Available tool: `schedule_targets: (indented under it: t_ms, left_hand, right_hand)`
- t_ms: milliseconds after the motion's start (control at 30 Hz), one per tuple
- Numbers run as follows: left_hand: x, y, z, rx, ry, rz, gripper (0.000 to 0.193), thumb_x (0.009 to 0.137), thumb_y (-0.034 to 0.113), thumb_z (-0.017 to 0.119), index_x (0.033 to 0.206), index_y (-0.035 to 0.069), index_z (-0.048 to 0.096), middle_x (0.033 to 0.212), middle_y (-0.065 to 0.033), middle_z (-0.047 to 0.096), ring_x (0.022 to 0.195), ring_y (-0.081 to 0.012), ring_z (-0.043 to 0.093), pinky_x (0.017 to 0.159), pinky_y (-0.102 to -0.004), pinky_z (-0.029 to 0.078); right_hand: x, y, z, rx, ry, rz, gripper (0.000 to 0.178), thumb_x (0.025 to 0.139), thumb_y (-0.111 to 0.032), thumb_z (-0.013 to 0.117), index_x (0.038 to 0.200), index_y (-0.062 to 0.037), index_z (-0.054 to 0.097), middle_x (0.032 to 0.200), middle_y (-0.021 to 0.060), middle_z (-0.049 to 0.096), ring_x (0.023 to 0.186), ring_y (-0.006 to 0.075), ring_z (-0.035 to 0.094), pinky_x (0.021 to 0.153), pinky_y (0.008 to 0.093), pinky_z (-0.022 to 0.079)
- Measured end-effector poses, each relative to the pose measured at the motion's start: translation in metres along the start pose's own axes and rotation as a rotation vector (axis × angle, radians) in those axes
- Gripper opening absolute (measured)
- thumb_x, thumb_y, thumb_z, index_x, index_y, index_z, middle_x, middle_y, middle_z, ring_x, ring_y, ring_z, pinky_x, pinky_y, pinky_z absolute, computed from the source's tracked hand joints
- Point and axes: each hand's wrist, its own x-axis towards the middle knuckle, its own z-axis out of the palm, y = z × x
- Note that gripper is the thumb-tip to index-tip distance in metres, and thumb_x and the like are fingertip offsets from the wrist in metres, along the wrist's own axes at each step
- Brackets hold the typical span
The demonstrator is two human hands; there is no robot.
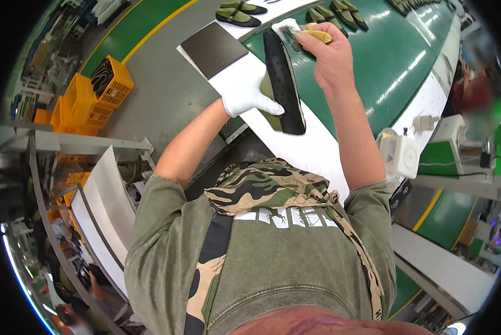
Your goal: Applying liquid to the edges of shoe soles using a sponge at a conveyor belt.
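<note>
A black and olive flat shoe [284, 75] is tipped up over the white tabletop, its long black face and pale edge showing. My left hand [247, 95], in a white glove, is closed around the shoe's olive side, with the thumb lying across the black face. My right hand [333, 58] is bare apart from yellow finger covers [319, 36]. Its fingers pinch a stained white cloth [286, 30] against or just beside the shoe's far end; whether the two touch, I cannot tell.
A dark square plate [213, 49] lies left of the shoe. Beyond is a green conveyor belt [395, 56] carrying pairs of flat shoes [348, 14]. More shoes [239, 12] stand far left. Yellow crates [97, 92] are stacked left; a white device [401, 155] stands right, near another person [479, 92].
</note>
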Motion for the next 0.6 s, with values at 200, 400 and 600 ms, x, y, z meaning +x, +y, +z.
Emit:
schedule_targets:
  t_ms: [200,400,600]
  left_hand:
    - [-0.047,-0.013,-0.042,-0.547,0.006,-0.142,0.082,0.060,0.026,0.088,0.127,0.003,0.047,0.111,-0.0070,0.062,0.103,-0.0180,0.060,0.093,-0.0339,0.048]
    - [-0.110,-0.022,-0.103,-0.850,0.066,-0.214,0.054,0.077,0.025,0.077,0.120,-0.003,0.058,0.108,-0.0090,0.066,0.098,-0.0177,0.063,0.090,-0.0327,0.049]
    - [-0.170,-0.056,-0.145,-0.942,0.166,-0.322,0.049,0.080,0.027,0.074,0.113,-0.006,0.063,0.104,-0.0122,0.069,0.095,-0.0210,0.066,0.090,-0.0333,0.050]
  right_hand:
    - [0.011,0.044,0.036,-0.192,-0.134,-0.083,0.021,0.078,0.003,0.075,0.083,-0.0045,0.057,0.085,0.0014,0.060,0.071,0.0038,0.051,0.062,0.0188,0.042]
    - [-0.002,0.071,0.086,-0.239,-0.466,0.042,0.021,0.077,0.002,0.075,0.082,-0.0050,0.056,0.100,0.0097,0.063,0.094,0.0128,0.058,0.075,0.0234,0.046]
    - [0.027,0.123,0.153,-0.049,-0.514,0.225,0.020,0.076,0.002,0.075,0.087,-0.0030,0.059,0.103,0.0106,0.066,0.090,0.0139,0.060,0.078,0.0247,0.049]
